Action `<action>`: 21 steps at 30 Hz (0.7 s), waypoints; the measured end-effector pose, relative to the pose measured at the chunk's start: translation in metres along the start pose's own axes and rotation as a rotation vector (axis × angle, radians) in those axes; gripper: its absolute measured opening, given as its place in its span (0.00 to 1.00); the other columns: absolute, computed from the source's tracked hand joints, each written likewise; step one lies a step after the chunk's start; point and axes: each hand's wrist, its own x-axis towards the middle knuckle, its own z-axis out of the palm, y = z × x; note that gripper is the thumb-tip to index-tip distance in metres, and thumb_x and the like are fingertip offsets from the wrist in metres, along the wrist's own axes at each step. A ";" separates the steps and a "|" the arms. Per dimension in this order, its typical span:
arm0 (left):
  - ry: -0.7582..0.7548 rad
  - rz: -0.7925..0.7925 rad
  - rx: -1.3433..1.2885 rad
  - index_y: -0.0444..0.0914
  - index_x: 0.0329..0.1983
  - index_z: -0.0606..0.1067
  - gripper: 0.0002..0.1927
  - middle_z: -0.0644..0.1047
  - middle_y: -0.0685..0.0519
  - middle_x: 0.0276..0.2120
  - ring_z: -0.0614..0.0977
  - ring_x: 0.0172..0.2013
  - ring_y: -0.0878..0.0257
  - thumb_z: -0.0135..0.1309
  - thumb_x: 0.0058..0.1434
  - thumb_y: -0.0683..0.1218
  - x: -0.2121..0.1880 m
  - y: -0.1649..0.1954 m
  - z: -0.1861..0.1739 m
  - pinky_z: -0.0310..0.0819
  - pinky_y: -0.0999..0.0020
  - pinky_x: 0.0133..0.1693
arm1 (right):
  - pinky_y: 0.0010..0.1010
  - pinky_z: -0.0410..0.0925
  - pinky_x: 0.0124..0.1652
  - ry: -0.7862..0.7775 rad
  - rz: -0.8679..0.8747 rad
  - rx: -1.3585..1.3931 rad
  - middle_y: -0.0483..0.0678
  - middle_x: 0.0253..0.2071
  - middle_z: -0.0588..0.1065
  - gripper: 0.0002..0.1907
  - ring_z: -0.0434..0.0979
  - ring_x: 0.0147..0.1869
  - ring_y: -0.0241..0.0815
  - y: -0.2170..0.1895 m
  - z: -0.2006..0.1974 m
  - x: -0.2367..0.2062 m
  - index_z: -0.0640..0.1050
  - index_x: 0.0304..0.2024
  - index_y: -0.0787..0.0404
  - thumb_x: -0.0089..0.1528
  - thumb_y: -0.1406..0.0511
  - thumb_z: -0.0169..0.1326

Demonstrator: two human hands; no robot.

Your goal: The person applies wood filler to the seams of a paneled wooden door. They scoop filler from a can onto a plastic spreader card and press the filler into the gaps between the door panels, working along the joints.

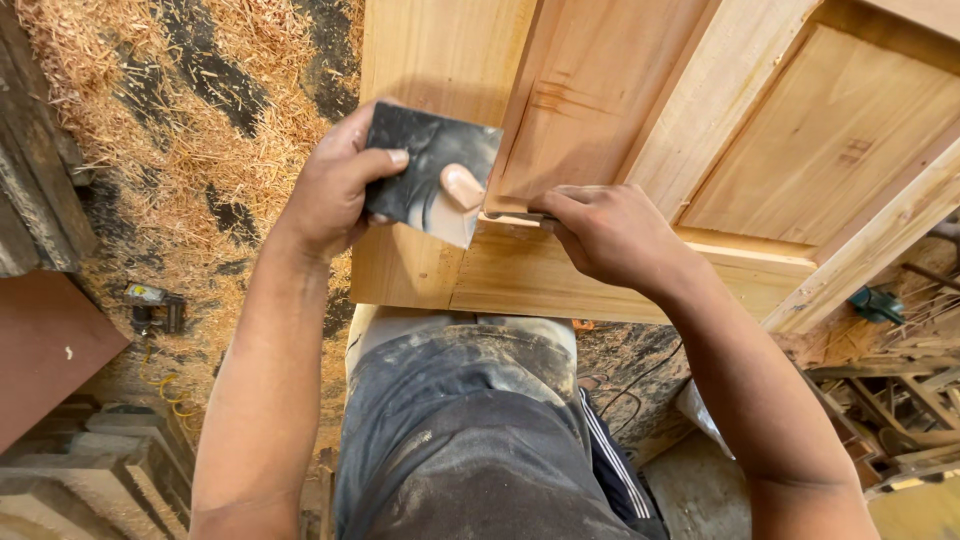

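Item: my left hand (335, 185), closed with thumb over the upper edge of a dark square board (432, 172) carrying a dab of pale filler (462, 185), held flat above the near left corner of the panelled wooden door (600, 90). Item: my right hand (612, 235), fingers curled shut on a thin blade (515, 216), its tip at the moulded edge of the inset panel, just beside the board. Surroundings: door's near edge against my lap; wood shavings (150, 110) cover the floor left, with open room there.
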 end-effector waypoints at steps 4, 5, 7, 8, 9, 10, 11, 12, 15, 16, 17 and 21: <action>0.007 -0.014 -0.061 0.34 0.50 0.71 0.11 0.75 0.56 0.30 0.72 0.19 0.73 0.48 0.65 0.38 -0.014 -0.013 -0.005 0.64 0.78 0.18 | 0.48 0.71 0.31 -0.031 -0.002 -0.057 0.50 0.43 0.81 0.14 0.81 0.37 0.57 -0.004 0.005 0.015 0.77 0.49 0.58 0.61 0.68 0.50; 0.016 -0.028 -0.070 0.34 0.51 0.71 0.11 0.76 0.56 0.30 0.72 0.20 0.73 0.48 0.65 0.38 -0.016 -0.016 -0.007 0.64 0.78 0.19 | 0.49 0.71 0.31 -0.067 0.021 -0.066 0.50 0.42 0.81 0.14 0.81 0.37 0.57 -0.005 0.007 0.018 0.77 0.49 0.58 0.61 0.68 0.50; 0.037 -0.049 -0.086 0.34 0.51 0.71 0.12 0.76 0.57 0.31 0.72 0.21 0.74 0.48 0.65 0.38 -0.019 -0.020 -0.010 0.64 0.79 0.19 | 0.48 0.71 0.31 -0.102 0.063 -0.062 0.51 0.41 0.81 0.14 0.81 0.37 0.56 -0.008 0.011 0.020 0.77 0.50 0.57 0.62 0.69 0.49; 0.045 -0.053 -0.085 0.35 0.51 0.72 0.12 0.76 0.57 0.31 0.72 0.20 0.74 0.48 0.64 0.38 -0.020 -0.022 -0.011 0.64 0.79 0.19 | 0.47 0.72 0.30 -0.104 0.083 -0.049 0.51 0.40 0.81 0.15 0.82 0.37 0.54 -0.009 0.012 0.021 0.77 0.52 0.57 0.63 0.69 0.48; 0.053 -0.059 -0.085 0.35 0.52 0.72 0.13 0.76 0.57 0.30 0.72 0.20 0.74 0.48 0.64 0.38 -0.021 -0.025 -0.012 0.64 0.79 0.18 | 0.46 0.72 0.30 -0.106 0.103 -0.037 0.52 0.39 0.81 0.16 0.83 0.37 0.53 -0.009 0.015 0.021 0.77 0.53 0.56 0.64 0.70 0.47; 0.061 -0.064 -0.085 0.35 0.52 0.72 0.13 0.76 0.57 0.30 0.72 0.19 0.74 0.48 0.63 0.38 -0.022 -0.027 -0.014 0.64 0.79 0.18 | 0.45 0.73 0.31 -0.043 0.036 -0.012 0.53 0.40 0.81 0.17 0.83 0.38 0.53 -0.009 0.017 0.020 0.77 0.54 0.57 0.63 0.70 0.48; 0.051 -0.064 -0.089 0.35 0.52 0.72 0.13 0.75 0.57 0.30 0.72 0.19 0.74 0.48 0.64 0.38 -0.022 -0.029 -0.015 0.63 0.79 0.18 | 0.44 0.73 0.32 0.019 -0.032 0.013 0.54 0.41 0.81 0.19 0.82 0.38 0.53 -0.009 0.019 0.019 0.77 0.55 0.58 0.62 0.71 0.49; 0.041 -0.064 -0.093 0.35 0.52 0.71 0.12 0.75 0.57 0.29 0.72 0.19 0.74 0.48 0.65 0.38 -0.022 -0.031 -0.015 0.63 0.79 0.18 | 0.43 0.74 0.33 0.082 -0.100 0.038 0.55 0.41 0.81 0.20 0.82 0.39 0.53 -0.009 0.021 0.018 0.78 0.56 0.58 0.60 0.71 0.49; 0.044 -0.089 -0.101 0.35 0.51 0.71 0.12 0.75 0.56 0.28 0.72 0.18 0.73 0.48 0.64 0.38 -0.022 -0.037 -0.015 0.63 0.79 0.17 | 0.44 0.73 0.31 0.055 -0.107 0.045 0.54 0.40 0.82 0.21 0.82 0.37 0.55 -0.009 0.024 0.016 0.80 0.54 0.57 0.59 0.71 0.50; 0.048 -0.100 -0.101 0.35 0.51 0.71 0.13 0.75 0.57 0.28 0.72 0.18 0.73 0.48 0.64 0.38 -0.022 -0.038 -0.016 0.63 0.78 0.16 | 0.44 0.73 0.32 0.042 -0.119 0.025 0.53 0.39 0.82 0.19 0.82 0.37 0.54 -0.009 0.023 0.016 0.80 0.52 0.57 0.59 0.71 0.51; 0.065 -0.107 -0.092 0.35 0.52 0.72 0.14 0.75 0.57 0.28 0.72 0.18 0.73 0.48 0.64 0.38 -0.022 -0.039 -0.015 0.63 0.79 0.17 | 0.43 0.73 0.32 0.028 -0.131 0.005 0.53 0.38 0.82 0.17 0.82 0.38 0.53 -0.008 0.021 0.015 0.81 0.51 0.57 0.60 0.70 0.51; 0.073 -0.107 -0.089 0.33 0.55 0.71 0.15 0.75 0.56 0.29 0.72 0.19 0.73 0.48 0.65 0.38 -0.026 -0.041 -0.017 0.64 0.79 0.18 | 0.45 0.72 0.29 -0.063 -0.087 0.009 0.51 0.34 0.81 0.15 0.81 0.32 0.53 -0.007 0.007 0.009 0.82 0.49 0.56 0.61 0.68 0.52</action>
